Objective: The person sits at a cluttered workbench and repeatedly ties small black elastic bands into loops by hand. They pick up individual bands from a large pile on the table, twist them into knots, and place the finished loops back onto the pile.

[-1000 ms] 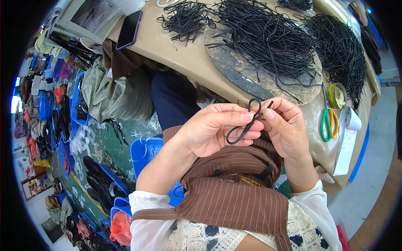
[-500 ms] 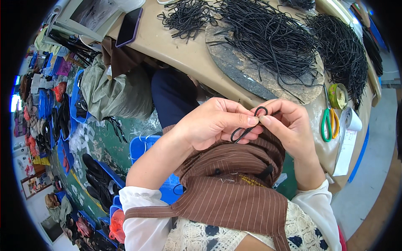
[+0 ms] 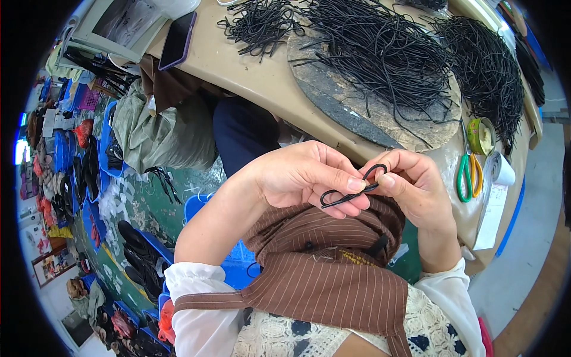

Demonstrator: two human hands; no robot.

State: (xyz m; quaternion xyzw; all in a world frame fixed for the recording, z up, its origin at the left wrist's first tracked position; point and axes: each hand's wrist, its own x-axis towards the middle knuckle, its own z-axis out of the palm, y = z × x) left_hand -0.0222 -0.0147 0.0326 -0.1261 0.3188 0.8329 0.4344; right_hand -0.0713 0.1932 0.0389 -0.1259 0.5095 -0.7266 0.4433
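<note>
A thin black cord (image 3: 332, 203), bent into two loops, is held between my hands above my brown striped apron (image 3: 333, 291). My left hand (image 3: 318, 178) pinches its middle between thumb and fingers, with one loop lying across the fingers below. My right hand (image 3: 410, 181) pinches the cord close by, thumb against forefinger, and the other loop stands up between the two thumbs. Beyond my hands a big heap of black cords (image 3: 380, 53) lies on a round worn board (image 3: 333, 101). The cord's ends are hidden by my fingers.
On the tan table (image 3: 238, 71) are a smaller cord pile (image 3: 262, 27), a hanging cord bundle (image 3: 485, 71), a phone (image 3: 178, 40), scissors (image 3: 464, 177), a green tin (image 3: 480, 137) and a white paper roll (image 3: 502, 169). A grey-green sack (image 3: 160, 131) and blue bins (image 3: 238, 262) stand on the floor.
The cord has turned: its lower loop now lies flatter and wider, its upper loop leans right. My right thumb has shifted slightly away from the left one.
</note>
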